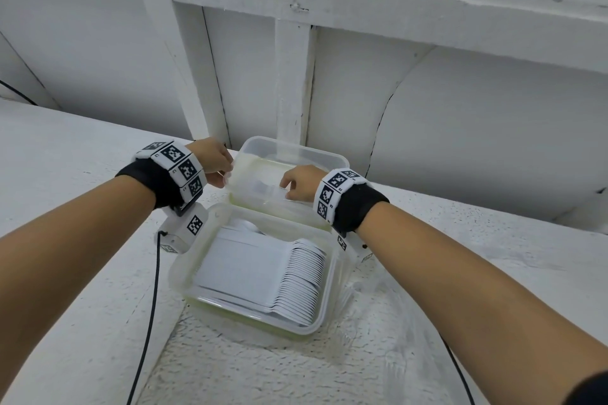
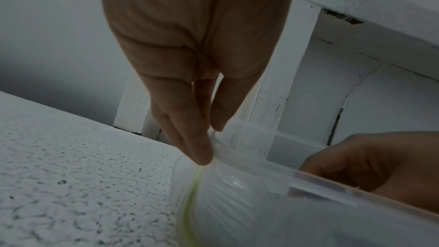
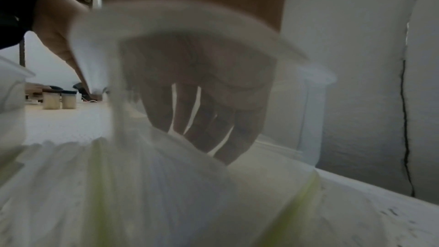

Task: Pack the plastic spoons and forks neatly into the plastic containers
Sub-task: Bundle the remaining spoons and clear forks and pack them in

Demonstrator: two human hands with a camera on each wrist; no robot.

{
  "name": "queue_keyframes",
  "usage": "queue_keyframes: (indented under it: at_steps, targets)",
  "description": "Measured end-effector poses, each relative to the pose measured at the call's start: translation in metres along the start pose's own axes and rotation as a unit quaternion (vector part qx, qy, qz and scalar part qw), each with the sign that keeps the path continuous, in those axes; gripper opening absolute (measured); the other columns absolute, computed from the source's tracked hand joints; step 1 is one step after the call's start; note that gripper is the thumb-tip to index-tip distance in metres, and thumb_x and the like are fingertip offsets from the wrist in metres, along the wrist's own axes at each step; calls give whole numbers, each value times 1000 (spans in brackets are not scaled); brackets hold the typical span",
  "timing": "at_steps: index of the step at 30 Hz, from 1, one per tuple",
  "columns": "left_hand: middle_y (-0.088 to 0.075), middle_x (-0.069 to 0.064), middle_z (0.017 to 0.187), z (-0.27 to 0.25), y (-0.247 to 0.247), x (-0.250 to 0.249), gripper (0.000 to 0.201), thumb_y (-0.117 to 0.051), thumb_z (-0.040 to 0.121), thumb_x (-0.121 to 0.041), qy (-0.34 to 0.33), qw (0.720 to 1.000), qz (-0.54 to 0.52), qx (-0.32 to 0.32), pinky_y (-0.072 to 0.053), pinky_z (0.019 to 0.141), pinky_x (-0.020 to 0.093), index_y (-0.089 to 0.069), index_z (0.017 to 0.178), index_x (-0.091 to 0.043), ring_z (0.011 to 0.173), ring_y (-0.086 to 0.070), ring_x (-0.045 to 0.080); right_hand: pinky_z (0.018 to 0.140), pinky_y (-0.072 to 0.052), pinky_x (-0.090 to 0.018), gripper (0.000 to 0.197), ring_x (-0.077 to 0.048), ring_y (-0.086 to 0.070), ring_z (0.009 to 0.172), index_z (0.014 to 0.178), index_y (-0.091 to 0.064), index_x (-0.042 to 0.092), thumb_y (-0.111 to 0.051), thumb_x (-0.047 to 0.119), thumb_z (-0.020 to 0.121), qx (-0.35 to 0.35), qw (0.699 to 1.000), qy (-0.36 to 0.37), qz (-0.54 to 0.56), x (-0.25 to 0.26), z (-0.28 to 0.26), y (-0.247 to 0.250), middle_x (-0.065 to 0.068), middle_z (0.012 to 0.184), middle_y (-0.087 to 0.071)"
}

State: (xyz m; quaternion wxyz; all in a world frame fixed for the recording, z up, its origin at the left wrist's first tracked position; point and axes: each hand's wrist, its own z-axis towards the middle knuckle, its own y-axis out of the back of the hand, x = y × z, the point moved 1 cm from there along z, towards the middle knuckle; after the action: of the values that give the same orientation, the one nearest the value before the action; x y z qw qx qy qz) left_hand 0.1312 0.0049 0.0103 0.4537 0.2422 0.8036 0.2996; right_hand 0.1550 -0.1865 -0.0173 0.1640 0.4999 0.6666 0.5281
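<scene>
Your left grip (image 1: 215, 163) pinches the far container's (image 1: 332, 156) left rim; right grip (image 1: 297, 182), curled inside, holds cutlery (image 1: 263, 189) lying left-right.

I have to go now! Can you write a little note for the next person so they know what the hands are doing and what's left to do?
Left hand: pinches the left rim of the far clear plastic container.
Right hand: reaches into that container; its grip curls on white plastic cutlery there, spoons or forks unclear.
The near clear plastic container sits in front, holding a neat overlapping row of white plastic spoons.
Done: near container packed.
Left: settle the far container's cutlery neatly. No lids in view.
</scene>
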Motion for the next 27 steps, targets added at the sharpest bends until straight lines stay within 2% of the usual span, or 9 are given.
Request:
queue_keyframes:
  at_steps: [3, 7, 10, 13, 15, 19, 24, 27]
  targets:
    - [-65, 5, 71, 0, 0, 0, 15, -52, 89, -1, -1, 1000, 0, -2, -53, 71, 24, -63, 80, -9, 43, -61, 5, 91, -39, -26, 39, -23, -53, 115, 128, -53, 13, -60, 16, 89, -6, 1000, -6, 18, -2, -1, -1, -8, 126, -56]
    - [-66, 6, 72, -1, -1, -1, 13, -53, 88, -1, -1, 1000, 5, 3, -54, 77, 27, -65, 89, -6, 55, -63, 11, 92, -39, -26, 37, -23, -52, 116, 126, -56, 10, -59, 18, 90, -14, 1000, -15, 15, -1, 0, -2, -8, 127, -57]
    - [-65, 5, 72, -2, 0, 0, 13, -53, 89, -1, -1, 1000, 0, 3, -54, 73, 26, -64, 91, -6, 57, -63, 12, 95, -38, -28, 34, -24, -52, 118, 123, -59, 7, -52, 24, 94, -21, 999, -16, 28, 0, -1, -1, -7, 128, -57]
    - [-65, 4, 71, -2, 1, 0, 13, -53, 88, 0, -2, 1000, 1, 4, -53, 69, 23, -64, 92, -7, 49, -61, 7, 93, -37, -26, 41, -22, -51, 118, 126, -54, 11, -56, 33, 92, -19, 999, -7, 44, 1, -4, -1, -6, 128, -55]
    - [-65, 4, 71, -2, 1, 0, 13, -53, 88, 0, -1, 1000, 3, 6, -52, 70, 23, -64, 92, -7, 47, -61, 5, 89, -37, -25, 41, -23, -51, 115, 126, -52, 14, -60, 29, 89, -7, 1000, -2, 18, 0, -3, -3, -6, 126, -55]
    - [-65, 5, 73, -2, 1, 0, 14, -53, 88, 0, 3, 1000, -2, 6, -53, 72, 24, -64, 93, -7, 57, -63, 12, 80, -37, -27, 33, -24, -52, 98, 115, -53, 11, -64, 19, 86, -24, 1000, 12, 6, -2, -3, -6, -9, 110, -55]
    - [-65, 5, 73, -1, 1, 0, 13, -53, 88, 0, 7, 1000, -5, 9, -54, 68, 25, -63, 92, -8, 53, -63, 10, 79, -40, -24, 19, -22, -57, 107, 104, -67, 9, -58, 14, 88, -21, 999, 37, -21, 1, -6, -1, -6, 114, -63]
    - [-65, 6, 74, -1, 1, 0, 13, -53, 88, 1, 10, 1000, -9, 8, -54, 70, 26, -63, 93, -7, 60, -63, 14, 80, -43, -25, 18, -21, -60, 104, 101, -70, 8, -58, 14, 88, -2, 999, 38, -6, 3, -6, 2, -5, 109, -67]
